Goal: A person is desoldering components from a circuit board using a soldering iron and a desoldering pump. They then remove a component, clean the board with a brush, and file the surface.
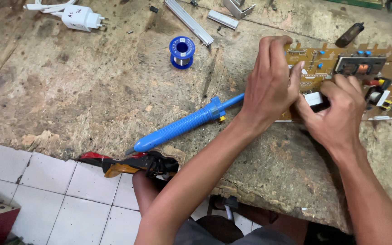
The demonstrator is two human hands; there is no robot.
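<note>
A brown circuit board [389,86] with several small parts lies at the right of a worn wooden bench [91,90]. My left hand [271,84] rests on the board's left end, fingers curled over its edge. My right hand [339,113] grips the board's near edge beside a white block-shaped part [314,98]. A blue desoldering pump [184,123] lies on the bench just left of my left wrist, its tip hidden behind that hand.
A blue solder spool [182,51] stands at the middle back. A white plug adapter [79,18] with cable sits far left. Metal strips [189,20] lie at the back. A red and orange tool [130,164] rests on my knee below the bench edge, over white floor tiles [46,190].
</note>
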